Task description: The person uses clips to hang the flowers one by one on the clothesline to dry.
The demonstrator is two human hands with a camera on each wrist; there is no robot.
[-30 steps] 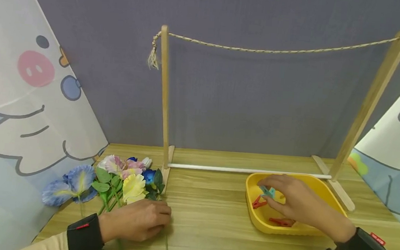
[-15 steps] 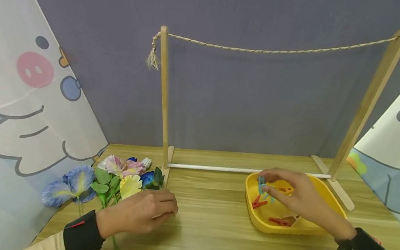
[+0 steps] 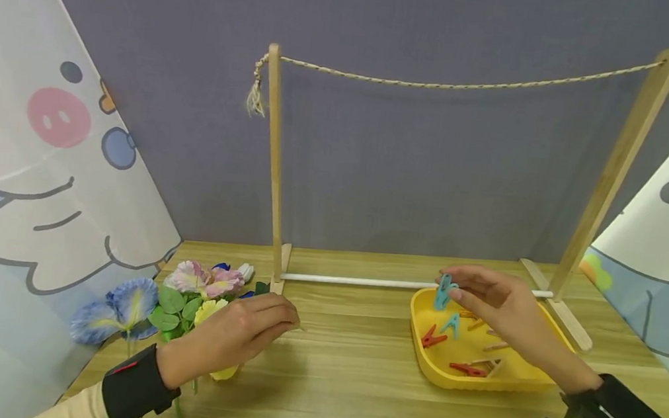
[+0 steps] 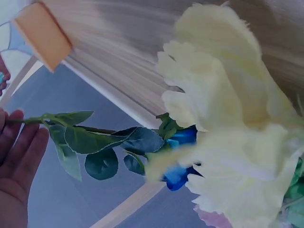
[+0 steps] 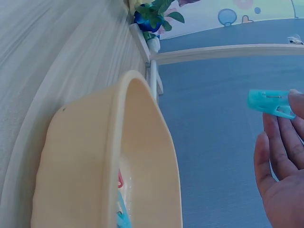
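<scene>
Your right hand (image 3: pixel 496 306) is pinching a light-blue clothespin (image 3: pixel 443 291) between thumb and fingertips, and it is now holding that peg above the rear rim of the yellow tray (image 3: pixel 420 356); a second ago the same peg was lying low inside the tray under your fingers. Your left hand (image 3: pixel 234 333) is gripping the green stem (image 4: pixel 28 121) of a yellow artificial flower (image 3: pixel 219 312), which is lifting clear of the bunch of flowers (image 3: pixel 197 280) lying at the left (a second ago that hand was pressing flat on the stems). Judged from both lifts, the pick-up of peg and flower is looking complete, and the carry toward the twine line (image 3: pixel 459 85) is the step that seems to be starting.

Open room: the span between the two wooden posts (image 3: pixel 274 164) is standing free, with the line running high above both hands. Edges to mind: the white crossbar (image 3: pixel 352 281) is lying just behind the tray, the left post's foot is sitting just beside the flower bunch, and the remaining red and blue pegs (image 3: pixel 449 335) are resting in the tray below your right hand.
</scene>
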